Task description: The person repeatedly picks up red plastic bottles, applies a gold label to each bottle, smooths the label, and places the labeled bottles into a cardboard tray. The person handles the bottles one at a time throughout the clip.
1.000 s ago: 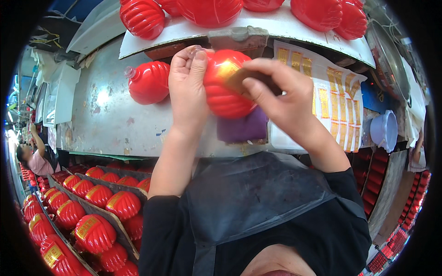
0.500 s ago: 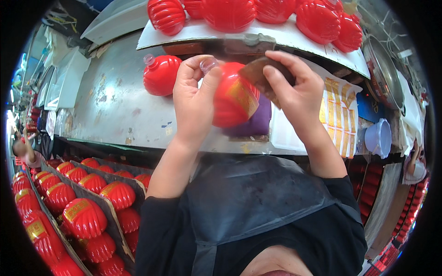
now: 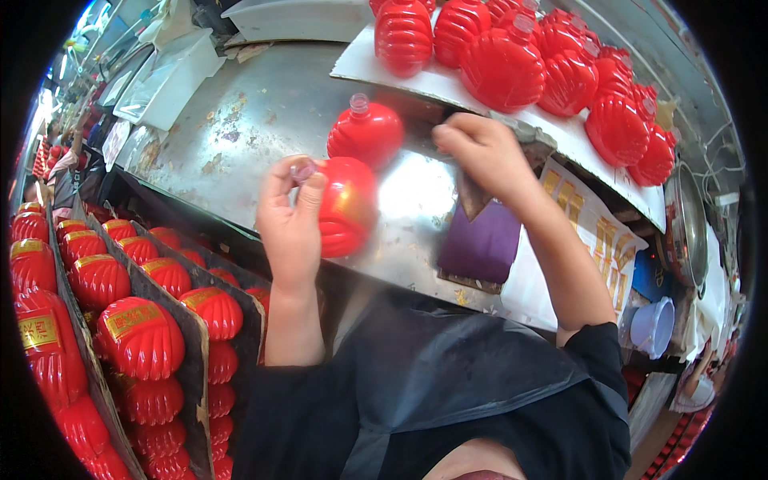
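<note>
My left hand (image 3: 290, 220) pinches the clear neck of a glossy red, ribbed bottle (image 3: 346, 210), which is held up over the near edge of the metal table. A gold label on its side is smeared by motion. My right hand (image 3: 486, 156) is closed, away to the right of the bottle. From beneath it hangs a brown flat piece (image 3: 472, 197), cloth or leather, mostly hidden by the hand. Just behind the held bottle, another red bottle (image 3: 364, 138) with a clear neck rests on the table. Below my right hand lies a purple pad (image 3: 482, 244).
Several red bottles (image 3: 504, 70) stand on a white board at the back right. A sheet of gold labels (image 3: 612, 244) lies right of the purple pad, near a pale blue bucket (image 3: 652, 328). Racks of labelled red bottles (image 3: 140, 336) fill the lower left. The metal table (image 3: 264, 112) reaches far left.
The held bottle has moved left and apart from my right hand, which has drawn away with the brown piece. The whole view has turned, so the table sits tilted and more back bottles show.
</note>
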`<state>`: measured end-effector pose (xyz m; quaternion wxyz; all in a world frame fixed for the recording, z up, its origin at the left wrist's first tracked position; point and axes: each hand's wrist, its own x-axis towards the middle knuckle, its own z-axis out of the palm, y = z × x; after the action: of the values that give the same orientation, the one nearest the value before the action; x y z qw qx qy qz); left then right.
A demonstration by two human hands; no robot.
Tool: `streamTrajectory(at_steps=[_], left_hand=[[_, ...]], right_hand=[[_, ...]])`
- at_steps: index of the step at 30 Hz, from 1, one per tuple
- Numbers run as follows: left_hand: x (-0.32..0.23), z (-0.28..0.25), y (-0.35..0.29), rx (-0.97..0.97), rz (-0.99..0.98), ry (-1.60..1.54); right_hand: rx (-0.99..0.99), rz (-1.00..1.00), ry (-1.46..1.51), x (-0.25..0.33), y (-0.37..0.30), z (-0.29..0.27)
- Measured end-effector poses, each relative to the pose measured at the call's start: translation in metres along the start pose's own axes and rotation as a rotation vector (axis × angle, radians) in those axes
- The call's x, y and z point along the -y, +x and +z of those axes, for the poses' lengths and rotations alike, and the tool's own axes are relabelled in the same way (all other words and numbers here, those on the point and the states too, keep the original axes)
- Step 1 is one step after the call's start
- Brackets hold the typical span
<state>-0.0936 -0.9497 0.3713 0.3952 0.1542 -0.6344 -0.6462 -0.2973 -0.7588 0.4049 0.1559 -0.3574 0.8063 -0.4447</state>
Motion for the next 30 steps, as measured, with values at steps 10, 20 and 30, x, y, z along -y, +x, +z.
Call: streamTrajectory(at_steps=[10,20,30], left_hand=[[0.050,-0.026,0.137,-0.339,0.139,0.279],[0.139,-0.012,0.261,-0.202,0.156,0.473],[0.171,-0.009,0.307,0.010,0.165,0.548]], right_hand=[[0.096,-0.273,-0.595,0.049,0.075,0.078],[-0.057,0.161,0.056,-0.002,-0.052,-0.049],[-1.307,0.316,0.171,-0.019,-0.310,-0.278]])
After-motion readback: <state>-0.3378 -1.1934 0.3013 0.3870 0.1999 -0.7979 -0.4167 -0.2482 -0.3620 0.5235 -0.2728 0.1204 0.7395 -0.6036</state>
